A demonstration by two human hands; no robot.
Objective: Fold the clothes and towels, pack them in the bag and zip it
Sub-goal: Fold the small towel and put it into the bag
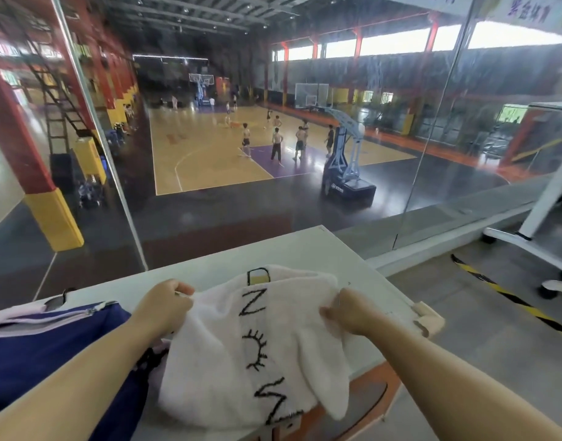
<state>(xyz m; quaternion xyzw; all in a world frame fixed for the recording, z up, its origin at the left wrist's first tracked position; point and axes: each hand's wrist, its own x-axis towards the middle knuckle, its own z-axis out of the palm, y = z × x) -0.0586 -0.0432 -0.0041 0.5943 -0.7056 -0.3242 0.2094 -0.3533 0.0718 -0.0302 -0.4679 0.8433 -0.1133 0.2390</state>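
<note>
A white fluffy towel [257,351] with black embroidered marks and a small yellow patch hangs over the white table [292,249], held up at its top edge. My left hand [165,305] grips the towel's upper left corner. My right hand [344,311] pinches the upper right edge. A dark blue bag [44,354] with an open zip and pale pink trim lies at the left, partly under my left forearm.
A glass wall [432,138] stands right behind the table, with a basketball court and players far below. The table's right corner has a foam guard [430,316]. A white wheeled stand [534,240] is on the floor at right.
</note>
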